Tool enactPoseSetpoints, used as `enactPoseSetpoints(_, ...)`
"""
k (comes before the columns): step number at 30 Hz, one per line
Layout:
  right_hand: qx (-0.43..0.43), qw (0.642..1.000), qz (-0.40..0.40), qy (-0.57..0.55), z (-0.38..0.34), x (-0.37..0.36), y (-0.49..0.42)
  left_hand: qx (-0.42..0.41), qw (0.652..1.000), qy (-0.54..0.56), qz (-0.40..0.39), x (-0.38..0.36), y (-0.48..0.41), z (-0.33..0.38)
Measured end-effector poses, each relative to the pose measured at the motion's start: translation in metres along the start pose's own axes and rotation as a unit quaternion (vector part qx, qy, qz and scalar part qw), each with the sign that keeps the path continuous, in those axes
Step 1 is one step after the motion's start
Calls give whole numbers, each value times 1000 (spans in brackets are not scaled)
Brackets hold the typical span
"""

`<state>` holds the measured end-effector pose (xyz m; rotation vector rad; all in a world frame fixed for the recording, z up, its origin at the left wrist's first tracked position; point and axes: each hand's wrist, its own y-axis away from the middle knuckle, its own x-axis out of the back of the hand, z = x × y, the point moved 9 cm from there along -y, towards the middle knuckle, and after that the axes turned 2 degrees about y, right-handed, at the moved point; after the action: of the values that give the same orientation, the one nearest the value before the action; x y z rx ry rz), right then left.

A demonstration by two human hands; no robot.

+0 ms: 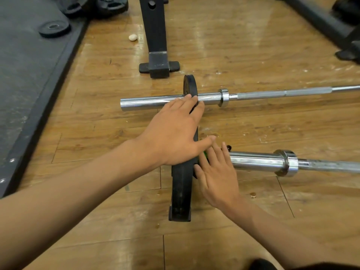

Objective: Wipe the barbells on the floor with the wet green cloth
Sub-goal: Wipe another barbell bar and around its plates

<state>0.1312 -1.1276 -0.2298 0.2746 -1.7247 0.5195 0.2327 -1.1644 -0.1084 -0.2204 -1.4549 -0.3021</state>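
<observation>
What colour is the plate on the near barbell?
The plate is black, clearest in the head view.

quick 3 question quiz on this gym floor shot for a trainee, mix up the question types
1. True or false: the left hand lies flat, with straight fingers, on top of the near black plate.
2. Where does the green cloth show?
A) on the grey mat
B) under the fingers of the right hand, against the plate
C) draped over the black rack foot
3. How many barbells lie on the wooden floor?

Key
1. True.
2. B. Only a sliver of the cloth shows.
3. Two: the near barbell and the far barbell.
</observation>
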Motion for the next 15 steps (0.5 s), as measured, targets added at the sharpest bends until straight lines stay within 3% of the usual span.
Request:
enactPoseSetpoints(2,-3,1000,-4,20,24,3,9,1,1000,6,2,0,1,1)
enactPoseSetpoints(7,-153,987,29,35,104,26,45,6,1000,12,-7,1,2,4)
enactPoseSetpoints(10,-220,975,37,-2,91,25,39,7,1000,-5,-3,2,-2,6)
enactPoseSetpoints(15,-38,998,-40,-12,6,2,-1,11,1000,14,7,4,-5,-1)
